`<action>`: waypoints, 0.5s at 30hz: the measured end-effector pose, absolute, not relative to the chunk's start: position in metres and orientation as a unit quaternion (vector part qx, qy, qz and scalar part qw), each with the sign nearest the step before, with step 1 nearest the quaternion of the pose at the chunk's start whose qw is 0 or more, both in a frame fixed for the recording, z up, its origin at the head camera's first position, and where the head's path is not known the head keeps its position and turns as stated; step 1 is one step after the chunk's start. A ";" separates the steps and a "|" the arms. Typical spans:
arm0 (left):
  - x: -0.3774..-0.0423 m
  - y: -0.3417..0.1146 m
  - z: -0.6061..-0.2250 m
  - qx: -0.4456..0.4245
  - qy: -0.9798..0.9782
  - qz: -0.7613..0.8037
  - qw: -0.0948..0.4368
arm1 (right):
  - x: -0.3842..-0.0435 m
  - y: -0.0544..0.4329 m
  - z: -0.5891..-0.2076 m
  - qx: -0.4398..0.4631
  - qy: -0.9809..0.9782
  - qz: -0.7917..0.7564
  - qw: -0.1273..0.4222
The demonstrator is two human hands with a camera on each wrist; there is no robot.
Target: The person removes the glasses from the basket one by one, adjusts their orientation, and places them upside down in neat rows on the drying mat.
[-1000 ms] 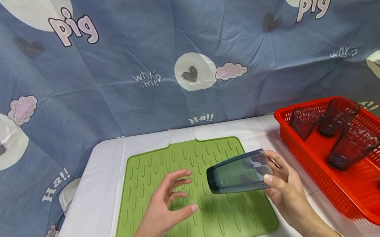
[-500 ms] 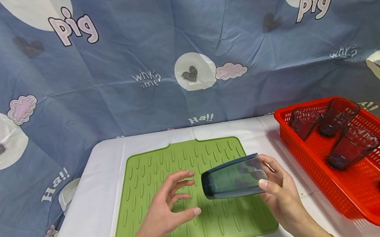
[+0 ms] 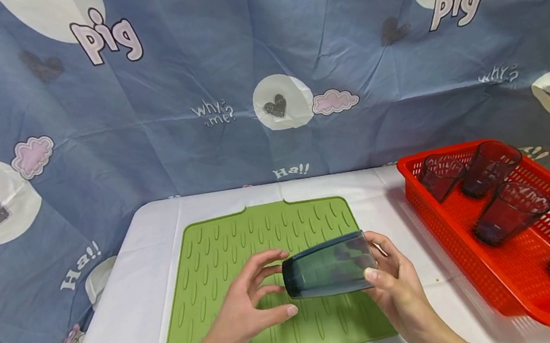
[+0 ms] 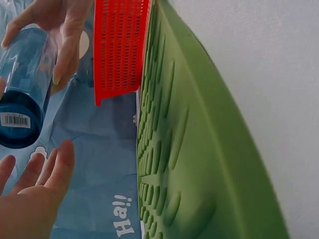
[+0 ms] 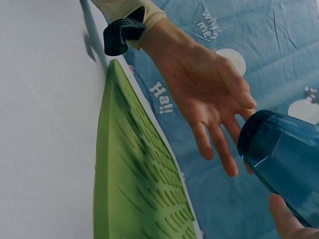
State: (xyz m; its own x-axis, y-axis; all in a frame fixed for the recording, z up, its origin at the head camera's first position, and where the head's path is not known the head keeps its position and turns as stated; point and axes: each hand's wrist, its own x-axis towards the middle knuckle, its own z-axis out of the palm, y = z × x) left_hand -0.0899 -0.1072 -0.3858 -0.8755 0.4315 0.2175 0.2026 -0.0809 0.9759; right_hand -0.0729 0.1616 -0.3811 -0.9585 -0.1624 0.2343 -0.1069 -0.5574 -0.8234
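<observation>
Blue cloth [image 3: 221,43] printed with white and pink motifs hangs, softly creased, behind a bench [image 3: 149,263] with a matte white cover. Above the green mat [image 3: 300,222], a smoke-blue drinking glass [image 3: 328,269] lies nearly sideways in the air, base to the left. The right hand [image 3: 398,287] pinches it by the mouth end, thumb on the near side and fingers beyond; the left hand [image 3: 248,303] is spread in a loose cup around the base, gripping nothing, and whether a fingertip touches it I cannot tell.

With the hold at one end only, the heavy-looking base could swing down if the pinch slackens, the smooth wall giving little friction. Closing the left hand too fast might knock the base and twist the rim free; too much squeeze could stress the thin lip.

Thick and dark at the base, the glass flares toward a clear rim; a barcode label [image 4: 15,120] sits on the bottom. Raised elongated ribs cover the mat, probably rubbery. At right, a red perforated basket [image 3: 454,247], apparently plastic, holds four similar glasses [image 3: 510,211].
</observation>
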 end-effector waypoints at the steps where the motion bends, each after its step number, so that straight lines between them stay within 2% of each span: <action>1: -0.090 -0.107 -0.386 0.232 0.672 0.698 0.087 | -0.073 0.161 -0.381 -0.147 0.471 -0.870 0.021; 8: -0.088 -0.104 -0.387 0.224 0.668 0.701 0.105 | -0.070 0.156 -0.382 -0.156 0.471 -0.867 0.048; 15: -0.087 -0.103 -0.391 0.251 0.642 0.718 0.096 | -0.067 0.152 -0.385 -0.155 0.462 -0.871 0.057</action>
State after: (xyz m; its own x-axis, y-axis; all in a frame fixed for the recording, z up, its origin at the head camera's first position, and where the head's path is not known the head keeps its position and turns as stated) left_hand -0.0865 -0.1026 -0.3906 -0.8552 0.4611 0.2366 0.1843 -0.1561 0.9704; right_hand -0.0672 0.1518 -0.3850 -0.9454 -0.2430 0.2171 -0.0432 -0.5669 -0.8227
